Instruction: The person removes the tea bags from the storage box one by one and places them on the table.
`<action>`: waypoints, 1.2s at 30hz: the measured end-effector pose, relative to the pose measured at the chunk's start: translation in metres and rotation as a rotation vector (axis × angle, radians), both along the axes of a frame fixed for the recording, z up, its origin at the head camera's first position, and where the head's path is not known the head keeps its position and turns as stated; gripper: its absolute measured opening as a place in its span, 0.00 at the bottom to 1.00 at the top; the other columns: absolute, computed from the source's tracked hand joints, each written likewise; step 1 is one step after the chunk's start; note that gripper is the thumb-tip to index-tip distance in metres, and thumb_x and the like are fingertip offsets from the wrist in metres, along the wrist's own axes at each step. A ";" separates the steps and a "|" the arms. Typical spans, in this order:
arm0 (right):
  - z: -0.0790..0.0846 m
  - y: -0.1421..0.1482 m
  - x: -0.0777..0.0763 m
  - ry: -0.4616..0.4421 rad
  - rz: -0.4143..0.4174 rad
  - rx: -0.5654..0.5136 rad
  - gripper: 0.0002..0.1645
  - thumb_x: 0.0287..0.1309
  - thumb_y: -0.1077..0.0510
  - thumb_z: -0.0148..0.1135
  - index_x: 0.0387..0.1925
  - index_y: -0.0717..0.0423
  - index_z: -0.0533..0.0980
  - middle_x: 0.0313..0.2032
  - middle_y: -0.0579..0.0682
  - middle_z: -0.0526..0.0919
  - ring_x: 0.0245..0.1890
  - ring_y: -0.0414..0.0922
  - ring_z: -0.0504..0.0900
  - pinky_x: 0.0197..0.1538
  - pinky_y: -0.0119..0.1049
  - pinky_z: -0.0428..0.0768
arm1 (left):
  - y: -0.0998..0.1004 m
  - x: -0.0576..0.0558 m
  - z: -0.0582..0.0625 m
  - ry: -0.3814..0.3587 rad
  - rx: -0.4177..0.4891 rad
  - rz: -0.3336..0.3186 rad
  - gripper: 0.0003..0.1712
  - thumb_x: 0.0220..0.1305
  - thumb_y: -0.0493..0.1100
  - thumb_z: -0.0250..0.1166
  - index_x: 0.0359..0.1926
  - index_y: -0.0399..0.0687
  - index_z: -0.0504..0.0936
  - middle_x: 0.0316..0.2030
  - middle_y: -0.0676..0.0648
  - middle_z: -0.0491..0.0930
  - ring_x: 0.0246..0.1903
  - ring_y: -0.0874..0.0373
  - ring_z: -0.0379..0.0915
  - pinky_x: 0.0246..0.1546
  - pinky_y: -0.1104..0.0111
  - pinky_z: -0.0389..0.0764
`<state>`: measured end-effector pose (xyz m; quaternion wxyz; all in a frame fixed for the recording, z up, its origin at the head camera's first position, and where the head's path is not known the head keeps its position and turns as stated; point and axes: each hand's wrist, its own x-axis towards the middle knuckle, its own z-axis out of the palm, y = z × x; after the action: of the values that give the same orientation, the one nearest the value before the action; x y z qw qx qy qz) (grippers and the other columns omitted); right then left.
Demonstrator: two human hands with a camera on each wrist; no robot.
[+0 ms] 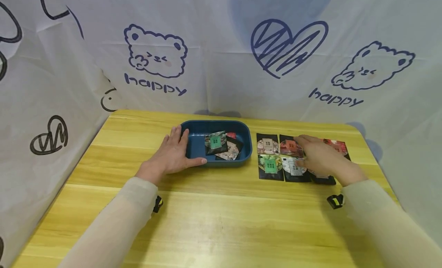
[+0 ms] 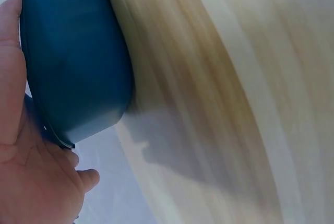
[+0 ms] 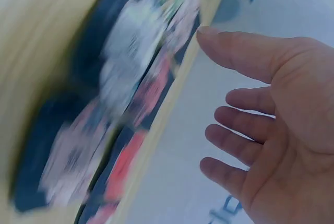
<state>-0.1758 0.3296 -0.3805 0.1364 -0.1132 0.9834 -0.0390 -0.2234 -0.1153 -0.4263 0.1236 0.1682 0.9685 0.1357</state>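
Note:
At the left end of a dark blue rectangular box (image 1: 246, 139), my left hand (image 1: 170, 151) touches the rim. Its fingers lie along the left side and its thumb along the front edge; the left wrist view shows the thumb beside the box's wall (image 2: 78, 57). Overlapping packets lie inside, a green-labelled packet (image 1: 215, 142) on top. My right hand (image 1: 317, 154) is over two rows of flat black packets with food pictures, partly covering them. In the right wrist view its fingers are extended and the palm holds nothing, while the packets (image 3: 130, 51) appear blurred.
The packets stand in rows right of the box, among them a green-labelled packet (image 1: 271, 168) and a red packet (image 1: 336, 146). Both lie on a yellow wood-grain table (image 1: 221, 218). A white cloth (image 1: 221, 68) with printed drawings hangs behind the table's back edge.

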 end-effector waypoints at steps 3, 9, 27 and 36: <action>0.003 -0.023 -0.007 0.033 0.033 -0.064 0.51 0.69 0.48 0.70 0.81 0.65 0.56 0.79 0.70 0.58 0.76 0.71 0.61 0.72 0.69 0.67 | 0.001 0.001 0.001 -0.005 -0.004 -0.005 0.77 0.58 0.88 0.56 0.85 0.41 0.36 0.84 0.35 0.24 0.84 0.38 0.22 0.83 0.45 0.37; 0.008 -0.074 -0.027 0.086 0.088 -0.170 0.48 0.72 0.47 0.67 0.82 0.59 0.57 0.80 0.64 0.61 0.78 0.65 0.62 0.76 0.64 0.66 | 0.003 0.002 0.000 -0.011 0.019 0.002 0.77 0.59 0.87 0.57 0.85 0.41 0.35 0.84 0.36 0.24 0.84 0.39 0.21 0.83 0.46 0.38; -0.040 -0.203 -0.067 -0.020 0.235 -0.117 0.47 0.75 0.43 0.64 0.82 0.59 0.57 0.81 0.59 0.59 0.81 0.57 0.60 0.80 0.55 0.63 | 0.001 0.003 -0.009 0.017 0.033 0.002 0.76 0.60 0.86 0.56 0.84 0.36 0.37 0.84 0.33 0.27 0.84 0.38 0.25 0.83 0.46 0.44; -0.042 -0.205 -0.075 -0.102 0.210 -0.025 0.37 0.78 0.42 0.57 0.78 0.57 0.65 0.73 0.58 0.73 0.72 0.57 0.73 0.73 0.56 0.73 | 0.000 0.003 -0.007 0.024 0.027 0.003 0.76 0.61 0.86 0.56 0.84 0.36 0.36 0.84 0.34 0.27 0.84 0.39 0.24 0.83 0.47 0.42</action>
<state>-0.2505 0.1250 -0.4228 0.1883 -0.2150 0.9574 -0.0424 -0.2206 -0.1156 -0.4332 0.1095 0.1700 0.9683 0.1469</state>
